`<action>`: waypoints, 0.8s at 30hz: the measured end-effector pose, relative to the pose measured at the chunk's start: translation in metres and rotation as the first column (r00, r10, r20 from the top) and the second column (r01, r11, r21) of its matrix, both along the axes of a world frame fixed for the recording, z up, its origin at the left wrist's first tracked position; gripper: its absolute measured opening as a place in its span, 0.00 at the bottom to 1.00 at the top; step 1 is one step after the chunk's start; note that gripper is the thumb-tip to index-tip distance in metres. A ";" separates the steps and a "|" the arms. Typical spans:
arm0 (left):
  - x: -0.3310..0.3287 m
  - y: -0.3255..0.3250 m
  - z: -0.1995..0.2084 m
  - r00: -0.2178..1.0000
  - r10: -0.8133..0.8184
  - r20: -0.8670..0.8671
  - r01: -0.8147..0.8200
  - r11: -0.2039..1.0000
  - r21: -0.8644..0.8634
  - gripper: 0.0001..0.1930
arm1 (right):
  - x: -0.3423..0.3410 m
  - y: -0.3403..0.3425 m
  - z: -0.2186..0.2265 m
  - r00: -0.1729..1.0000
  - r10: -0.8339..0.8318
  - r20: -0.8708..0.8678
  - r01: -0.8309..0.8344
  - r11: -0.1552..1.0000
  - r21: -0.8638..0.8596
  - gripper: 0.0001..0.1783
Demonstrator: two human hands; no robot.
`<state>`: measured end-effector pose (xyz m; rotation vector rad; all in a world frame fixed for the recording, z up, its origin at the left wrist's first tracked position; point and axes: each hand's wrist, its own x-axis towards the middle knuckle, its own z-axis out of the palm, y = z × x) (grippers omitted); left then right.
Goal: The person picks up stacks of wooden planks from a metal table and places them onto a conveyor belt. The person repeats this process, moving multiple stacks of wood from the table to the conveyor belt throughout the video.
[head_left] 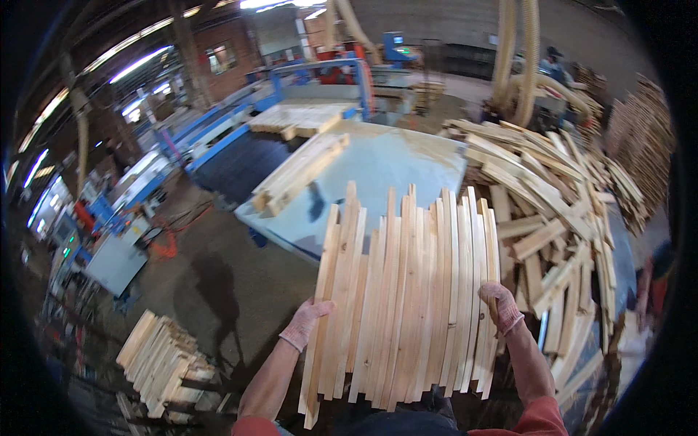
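A wide row of narrow wooden strips [403,298] is clamped side by side between my two hands, in front of my body. Their ends are uneven at top and bottom. My left hand [308,322], in a pale knitted glove, presses the row's left edge. On the right edge, my gloved right hand [500,305] grips the outermost strip, its fingers partly hidden. Beyond the strips lies a light blue-grey table [392,156], with a few longer wooden boards [302,173] on its left part.
A jumbled heap of wooden strips [542,232] covers the right side. A blue-framed machine [320,69] stands behind the table, bearing more boards. At lower left is a stack of wooden strips [160,363]. Large ribbed hoses [527,65] hang at the back, near another person [554,67].
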<state>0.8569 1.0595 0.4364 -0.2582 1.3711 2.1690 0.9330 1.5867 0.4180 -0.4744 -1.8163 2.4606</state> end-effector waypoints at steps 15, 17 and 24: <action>-0.279 0.037 -0.062 0.985 -0.165 -0.058 0.154 0.976 -0.151 0.39 | -0.238 0.033 -0.014 0.968 -0.155 0.198 0.176 0.980 -0.094 0.05; -0.326 0.051 -0.054 0.972 -0.228 -0.064 0.217 0.966 -0.142 0.44 | -0.254 0.043 -0.019 0.935 -0.280 0.218 0.297 0.954 -0.045 0.05; -0.478 0.039 -0.035 0.937 -0.340 -0.085 0.331 0.938 -0.099 0.48 | -0.351 0.039 -0.041 0.962 -0.225 0.151 0.243 0.964 -0.110 0.04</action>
